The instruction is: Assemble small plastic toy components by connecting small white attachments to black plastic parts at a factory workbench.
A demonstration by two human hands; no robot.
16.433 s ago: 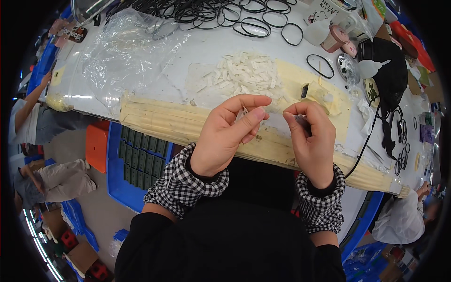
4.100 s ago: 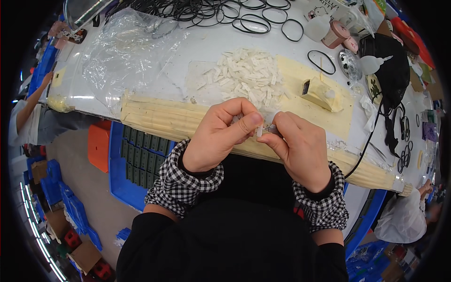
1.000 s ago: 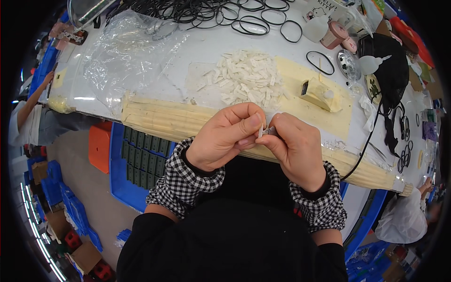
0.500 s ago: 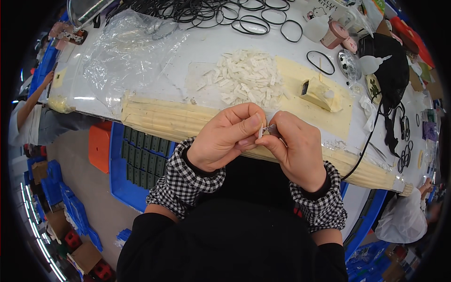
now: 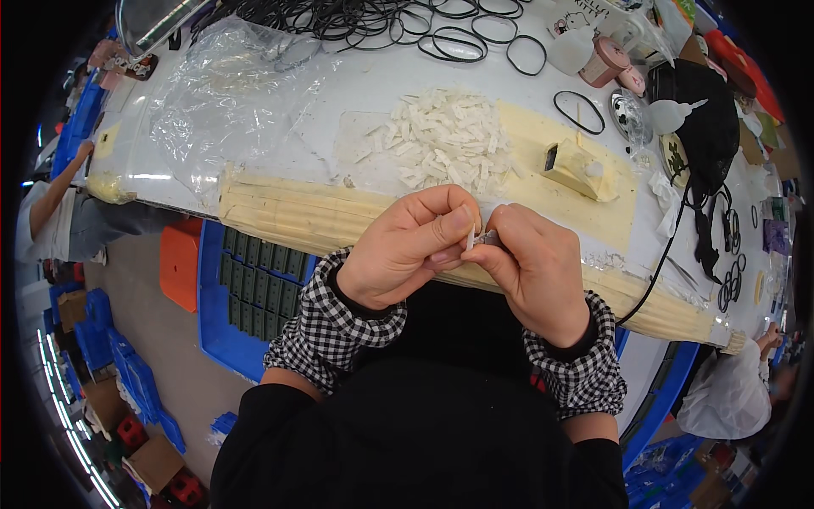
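Note:
My left hand (image 5: 405, 250) pinches a small white strip (image 5: 471, 237) between thumb and forefinger, over the table's near edge. Close against it, my right hand (image 5: 540, 270) has its thumb and bent forefinger closed on a small thin greyish piece (image 5: 488, 238), partly hidden by the fingers; its kind is too small to tell. The two pieces meet or nearly meet between my fingertips. Just beyond lies a heap of similar white strips (image 5: 445, 140). To its right, a yellow-taped block (image 5: 581, 174) with a dark end rests on a yellow sheet (image 5: 612, 214).
Yellowish tape covers the table edge (image 5: 288, 212). Black rubber rings (image 5: 454, 47) lie at the back, beside a clear plastic bag (image 5: 225, 110). A black cord (image 5: 659, 263) hangs at right. Below left are a blue tray (image 5: 222, 343) of dark green blocks and an orange stool (image 5: 180, 265).
My right fingers have shifted very slightly at the greyish piece; my left hand stays in place. At the far left, another person's arm has moved a little.

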